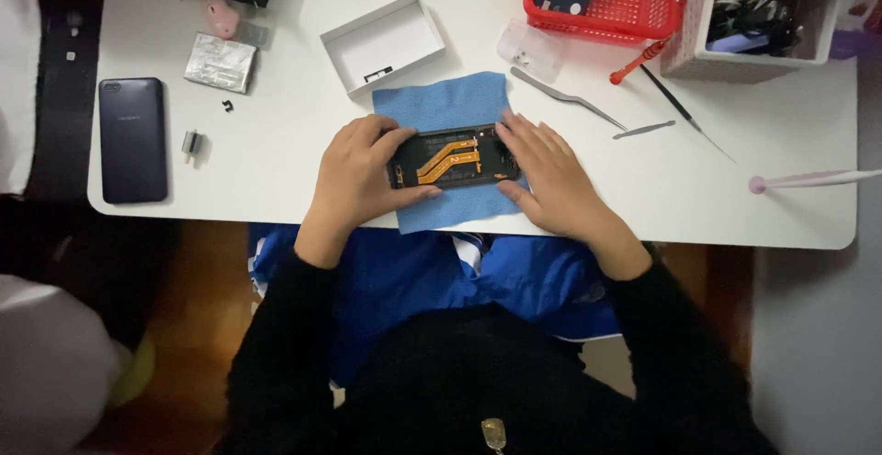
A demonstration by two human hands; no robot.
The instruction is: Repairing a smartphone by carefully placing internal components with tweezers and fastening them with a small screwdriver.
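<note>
Nearest the camera are the person's black sleeves and a blue garment over the lap, just below the near edge of the white table. Above them both hands meet at an opened phone, which lies flat on a blue cloth at the near middle of the table. The left hand clamps the phone's left end, thumb on the near edge and fingers curled over the far edge. The right hand holds the right end, fingers spread flat by the far corner and thumb along the near side; it looks pressed against the frame more than wrapped round it.

The phone's back is off, showing a dark frame with orange ribbon cables running across it. It looks light and stiff at the frame but fragile inside, so the outer edges are the safe place to hold, well clear of the cables; the cloth should keep it from sliding.

To the far right lie metal tweezers, a thin dark probe and a red screwdriver, near a red basket. A shallow white box sits just beyond the cloth. Far left lie a dark phone back and a silver foil pouch
</note>
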